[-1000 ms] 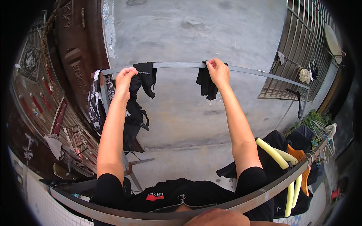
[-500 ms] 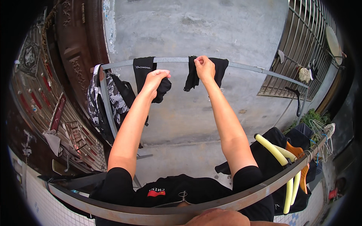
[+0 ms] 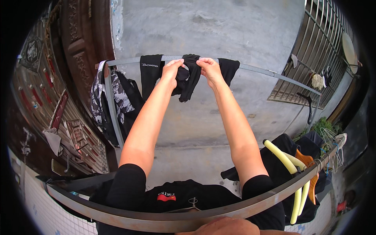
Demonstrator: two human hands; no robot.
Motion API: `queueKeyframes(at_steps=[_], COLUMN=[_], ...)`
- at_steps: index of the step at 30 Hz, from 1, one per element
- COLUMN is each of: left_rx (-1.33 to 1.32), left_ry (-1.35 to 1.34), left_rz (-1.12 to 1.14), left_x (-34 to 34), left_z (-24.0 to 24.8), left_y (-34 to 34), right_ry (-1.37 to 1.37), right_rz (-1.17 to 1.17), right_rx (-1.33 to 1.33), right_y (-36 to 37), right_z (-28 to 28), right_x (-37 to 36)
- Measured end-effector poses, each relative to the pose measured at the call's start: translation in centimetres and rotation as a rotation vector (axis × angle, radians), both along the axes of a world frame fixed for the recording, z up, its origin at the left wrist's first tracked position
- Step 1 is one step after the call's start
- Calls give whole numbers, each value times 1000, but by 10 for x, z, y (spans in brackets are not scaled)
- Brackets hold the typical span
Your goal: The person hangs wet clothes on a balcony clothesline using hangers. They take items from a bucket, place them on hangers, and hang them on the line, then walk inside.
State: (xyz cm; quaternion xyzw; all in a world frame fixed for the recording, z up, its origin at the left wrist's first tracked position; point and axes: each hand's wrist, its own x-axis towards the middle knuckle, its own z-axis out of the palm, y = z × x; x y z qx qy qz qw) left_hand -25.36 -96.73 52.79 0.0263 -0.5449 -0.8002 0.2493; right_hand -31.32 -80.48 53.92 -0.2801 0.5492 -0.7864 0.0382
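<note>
Both of my arms reach forward to a grey metal rail (image 3: 254,69). A small black stretchy cloth (image 3: 190,78) hangs over it in the middle, its lower part dangling in front; its exact kind cannot be made out. My left hand (image 3: 172,73) pinches this cloth's left side between thumb and fingers. My right hand (image 3: 210,70) pinches its upper right side. Left of my left hand, a black cloth with pale print (image 3: 150,72) is draped over the rail. Just beyond my right hand hangs another black cloth (image 3: 229,69).
A patterned backpack (image 3: 117,98) hangs at the rail's left end. A brown metal bar (image 3: 258,205) crosses close in front of my chest. To the right, dark clothes hang with yellow padded hangers (image 3: 280,156). A grey wall (image 3: 211,35) and barred window (image 3: 329,39) stand behind.
My hands have come closer together along the rail. The left moved right and up; the right shifted slightly down. A black cloth now hangs between them, held by both.
</note>
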Motion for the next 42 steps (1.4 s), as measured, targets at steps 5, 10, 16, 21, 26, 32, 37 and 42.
queueKeyframes(at_steps=[5, 10, 16, 21, 26, 32, 37, 42], left_rx=[54, -58, -282, -440, -585, -890, -1404, -1425], left_ry=[1, 70, 50, -17, -164, 89, 33, 3], left_rz=[81, 255, 273, 374, 646, 856, 784, 771], left_x=[5, 1, 2, 0, 6, 21, 39, 46], left_z=[17, 22, 22, 24, 29, 26, 20, 9], left_y=[-10, -22, -34, -45, -40, -48, -75, -101], right_ry=[159, 559, 527, 914, 956, 1100, 1181, 1170], right_rz=[-265, -896, -690, -818, -863, -904, -768, -796], right_rx=[123, 603, 826, 667, 800, 760, 759, 730], right_y=[-12, -34, -48, -51, -51, -55, -57, -80], right_z=[21, 29, 31, 27, 23, 19, 13, 9], right_x=[-10, 1, 6, 2, -18, -14, 0, 9])
